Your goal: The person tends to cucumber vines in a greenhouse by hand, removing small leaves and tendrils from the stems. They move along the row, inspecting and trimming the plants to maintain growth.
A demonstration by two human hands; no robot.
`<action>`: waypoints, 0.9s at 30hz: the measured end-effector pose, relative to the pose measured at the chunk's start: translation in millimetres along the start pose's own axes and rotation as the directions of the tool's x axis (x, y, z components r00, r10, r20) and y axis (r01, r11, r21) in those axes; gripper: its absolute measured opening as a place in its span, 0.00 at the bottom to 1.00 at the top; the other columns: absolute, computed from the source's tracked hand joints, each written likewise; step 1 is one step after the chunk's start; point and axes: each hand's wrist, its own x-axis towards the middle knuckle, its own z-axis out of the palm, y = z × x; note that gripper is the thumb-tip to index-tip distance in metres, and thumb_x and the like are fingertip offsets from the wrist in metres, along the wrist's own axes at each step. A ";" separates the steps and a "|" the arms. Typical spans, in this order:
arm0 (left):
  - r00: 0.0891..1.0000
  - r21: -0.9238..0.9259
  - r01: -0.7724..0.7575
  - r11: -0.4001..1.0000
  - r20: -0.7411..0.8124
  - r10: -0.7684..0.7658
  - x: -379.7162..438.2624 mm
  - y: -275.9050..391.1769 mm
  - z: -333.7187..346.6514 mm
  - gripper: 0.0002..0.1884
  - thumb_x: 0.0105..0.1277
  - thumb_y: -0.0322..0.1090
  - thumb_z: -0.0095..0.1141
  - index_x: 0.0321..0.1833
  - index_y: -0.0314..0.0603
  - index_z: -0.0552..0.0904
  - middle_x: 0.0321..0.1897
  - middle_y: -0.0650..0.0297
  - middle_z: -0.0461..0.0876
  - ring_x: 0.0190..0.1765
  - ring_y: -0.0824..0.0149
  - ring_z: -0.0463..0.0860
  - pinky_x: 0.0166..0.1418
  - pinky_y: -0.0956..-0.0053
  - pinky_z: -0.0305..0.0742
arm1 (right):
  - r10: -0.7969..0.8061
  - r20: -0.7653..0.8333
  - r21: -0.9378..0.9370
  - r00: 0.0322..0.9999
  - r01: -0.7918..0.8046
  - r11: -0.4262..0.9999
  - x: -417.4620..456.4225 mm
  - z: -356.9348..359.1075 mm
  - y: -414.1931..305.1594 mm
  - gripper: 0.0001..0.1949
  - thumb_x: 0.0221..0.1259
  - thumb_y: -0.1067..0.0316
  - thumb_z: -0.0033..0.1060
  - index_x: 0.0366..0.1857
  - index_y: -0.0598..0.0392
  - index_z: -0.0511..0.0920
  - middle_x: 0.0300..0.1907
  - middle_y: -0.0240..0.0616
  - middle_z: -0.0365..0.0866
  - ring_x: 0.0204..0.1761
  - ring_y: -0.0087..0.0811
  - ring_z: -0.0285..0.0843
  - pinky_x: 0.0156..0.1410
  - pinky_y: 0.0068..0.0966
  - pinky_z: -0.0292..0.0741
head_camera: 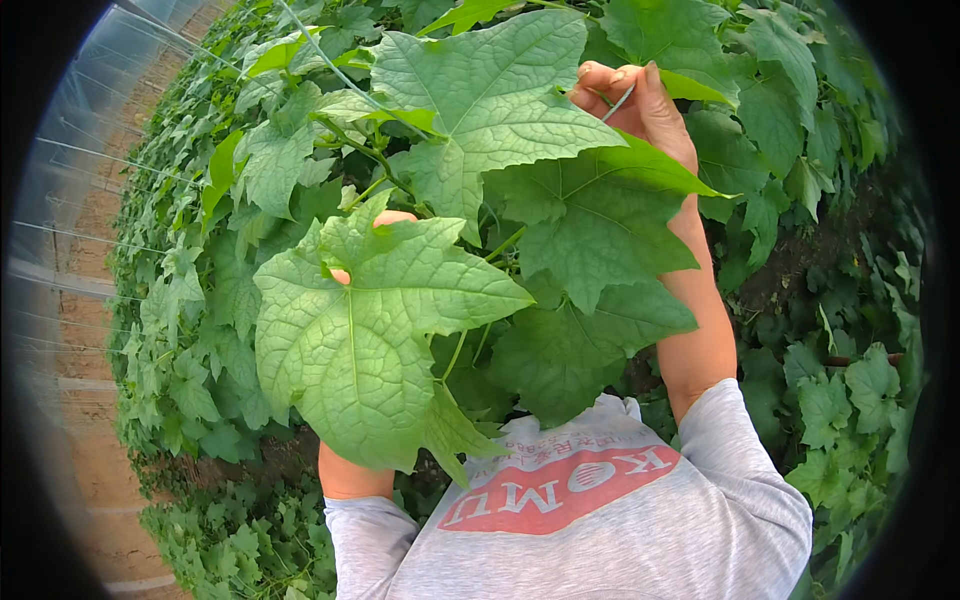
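Fingers and thumb of my right hand (637, 105) are closed on a thin pale string (619, 102) at the upper right, beside broad lobed leaves. My left hand (393, 218) is mostly hidden behind a large light-green leaf (375, 315); only bits of its fingers show, so what it holds cannot be told. A green vine stem (375, 154) with small buds runs just above it. Another string (337, 71) slants down from the top and passes behind a big veined leaf (487, 97) between my hands.
Dense leafy vines (180, 300) stand on the left, with more foliage (840, 405) at the right. Several strings or wires (97, 154) cross before a clear plastic sheet (45, 247) and a brown wall-like surface (90, 315) at the far left.
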 end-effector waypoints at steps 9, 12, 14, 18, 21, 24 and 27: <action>0.995 -0.139 -0.094 0.986 -0.034 0.090 33.9 37.5 7.7 0.06 0.65 0.19 0.59 0.44 0.28 0.83 0.44 0.59 0.80 0.43 0.66 0.78 0.50 0.71 0.74 | 0.290 -0.639 0.040 0.712 -0.346 0.937 -116.7 -201.5 20.5 0.10 0.76 0.58 0.47 0.37 0.51 0.74 0.22 0.23 0.64 0.19 0.17 0.56 0.20 0.17 0.56; 0.988 -0.131 -0.107 0.986 -0.122 0.091 37.4 45.3 5.4 0.06 0.63 0.21 0.64 0.42 0.31 0.85 0.40 0.63 0.83 0.39 0.71 0.80 0.48 0.77 0.75 | 0.223 -0.850 0.052 0.477 -0.344 0.937 -153.7 -219.3 42.8 0.11 0.75 0.59 0.48 0.37 0.53 0.74 0.24 0.28 0.72 0.20 0.19 0.64 0.22 0.16 0.62; 0.982 -0.122 -0.117 0.986 -0.160 0.097 35.0 54.3 -2.0 0.07 0.63 0.21 0.63 0.43 0.30 0.85 0.40 0.61 0.84 0.40 0.70 0.80 0.48 0.77 0.76 | 0.251 -0.811 -0.029 0.529 -0.464 0.885 -190.9 -273.1 44.5 0.11 0.75 0.59 0.48 0.37 0.54 0.74 0.28 0.31 0.77 0.22 0.21 0.70 0.24 0.18 0.68; 0.978 -0.167 -0.154 0.974 -0.167 0.126 44.0 57.5 -4.6 0.08 0.64 0.22 0.62 0.46 0.30 0.84 0.40 0.59 0.84 0.40 0.70 0.81 0.49 0.75 0.77 | 0.012 -0.873 -0.325 0.488 -0.600 0.731 -223.8 -304.1 22.2 0.12 0.76 0.59 0.47 0.38 0.56 0.74 0.31 0.37 0.81 0.24 0.25 0.77 0.26 0.22 0.77; 0.972 -0.184 -0.179 0.966 -0.184 0.145 52.3 65.4 -10.5 0.09 0.66 0.24 0.61 0.48 0.30 0.83 0.41 0.58 0.84 0.40 0.68 0.82 0.50 0.72 0.79 | -0.062 -0.928 -0.288 0.366 -0.605 0.743 -246.5 -327.6 4.3 0.12 0.75 0.59 0.48 0.40 0.59 0.74 0.30 0.39 0.81 0.26 0.28 0.78 0.28 0.23 0.79; 0.972 -0.190 -0.179 0.965 -0.186 0.144 66.8 66.3 -8.8 0.09 0.66 0.23 0.61 0.48 0.31 0.84 0.41 0.58 0.85 0.40 0.67 0.83 0.49 0.70 0.82 | 0.062 -0.924 -0.176 0.378 -0.562 0.809 -261.6 -329.0 -6.9 0.13 0.73 0.57 0.52 0.42 0.59 0.75 0.34 0.41 0.83 0.30 0.31 0.81 0.33 0.26 0.81; 0.966 -0.143 -0.205 0.968 -0.190 0.176 74.4 71.5 -6.9 0.09 0.65 0.24 0.63 0.47 0.32 0.84 0.39 0.59 0.85 0.37 0.68 0.83 0.47 0.73 0.82 | 0.348 -0.830 -0.051 0.436 -0.680 0.732 -262.7 -324.4 -14.8 0.18 0.70 0.51 0.58 0.44 0.59 0.77 0.39 0.42 0.85 0.34 0.34 0.84 0.36 0.29 0.82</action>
